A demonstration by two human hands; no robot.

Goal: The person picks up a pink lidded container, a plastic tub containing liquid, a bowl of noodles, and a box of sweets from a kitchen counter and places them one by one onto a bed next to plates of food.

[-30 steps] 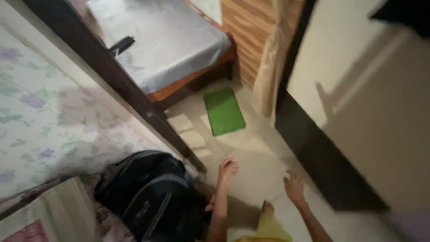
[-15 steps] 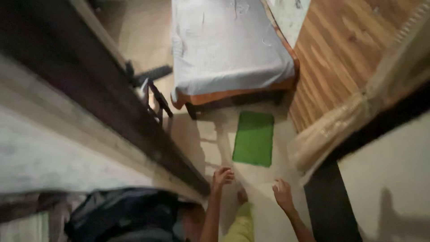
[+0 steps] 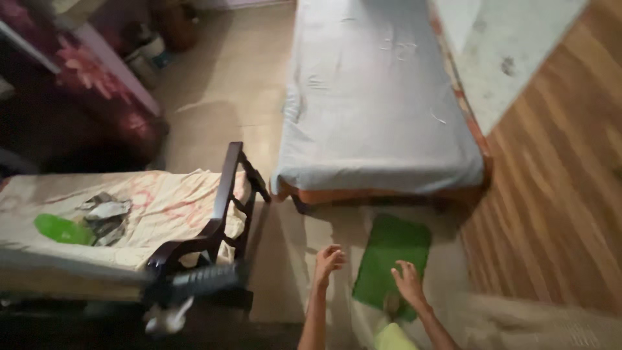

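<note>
My left hand (image 3: 329, 260) hangs in front of me with its fingers loosely curled, holding nothing. My right hand (image 3: 409, 283) is spread open, empty, over the near edge of a green floor mat (image 3: 392, 256). The mat lies on the tiled floor (image 3: 220, 97) just below the foot of a low bed (image 3: 376, 104) with a grey sheet and an orange-brown frame. My foot and a yellow-green trouser leg (image 3: 394, 337) show at the bottom between my arms.
A dark wooden chair (image 3: 214, 240) with a pale patterned cover stands at the left, holding a green object (image 3: 61, 230) and grey crumpled items (image 3: 107, 214). A wood-grain wall panel (image 3: 551, 194) runs along the right. Containers (image 3: 152, 48) sit by dark floral furniture at the far left.
The view has moved forward past the dark door frame into the room. The black backpack has dropped out of sight, the bed and green mat are closer, and the chair has come into view.
</note>
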